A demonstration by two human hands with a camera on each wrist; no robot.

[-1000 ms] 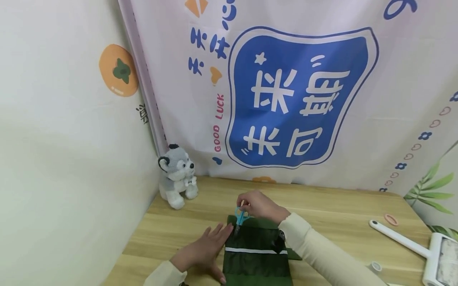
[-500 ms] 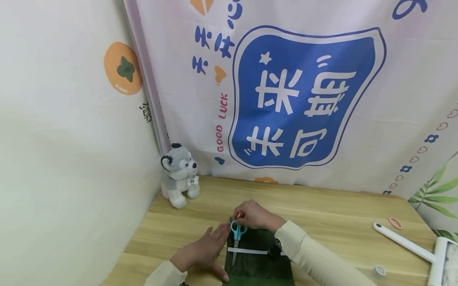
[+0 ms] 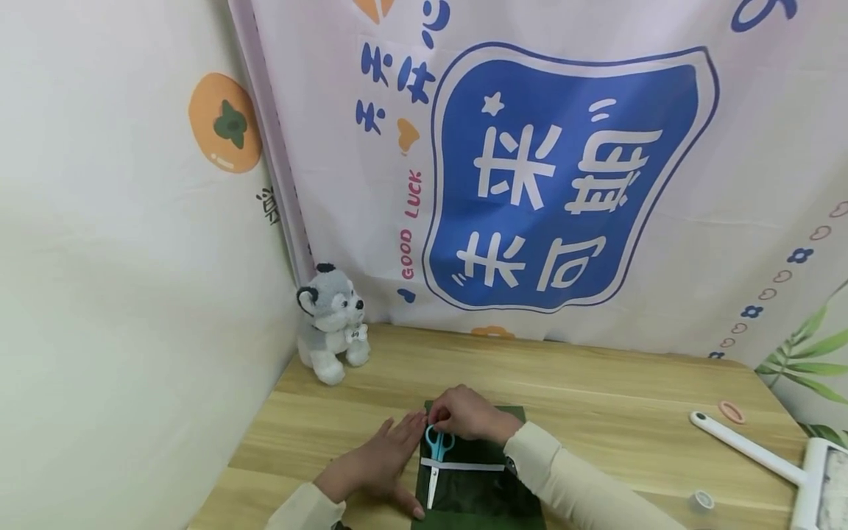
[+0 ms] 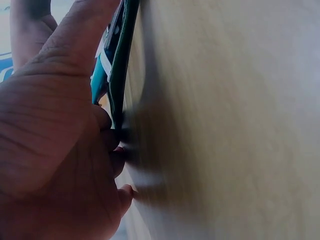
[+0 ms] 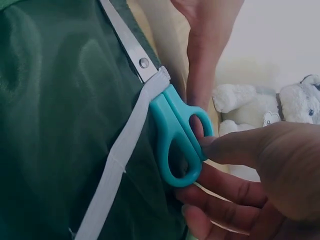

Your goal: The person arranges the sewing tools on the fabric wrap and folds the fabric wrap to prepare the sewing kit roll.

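Note:
A dark green fabric organiser (image 3: 480,497) lies spread on the table, a white elastic strap (image 5: 112,162) running across it. Small scissors with turquoise handles (image 5: 166,117) are tucked under the strap near the left edge, their closed blades (image 5: 125,40) pointing toward the person. My right hand (image 3: 467,414) pinches the handle loops between thumb and fingers. Beside the same edge, my left hand (image 3: 377,460) rests with its fingers extended, the fingertips and thumb touching the fabric's border. In the left wrist view, the left hand (image 4: 55,135) hides most of the organiser.
A grey and white plush dog (image 3: 331,324) sits at the table's back left corner. To the right lie a white-handled roller tool (image 3: 748,447), a pink oval ring (image 3: 732,412) and a small white cylinder (image 3: 702,502). A printed cloth (image 3: 570,184) hangs behind the table.
My right hand has brought the scissors down toward the person, and their blades have passed under the white strap. My left hand has stayed at the fabric's left edge.

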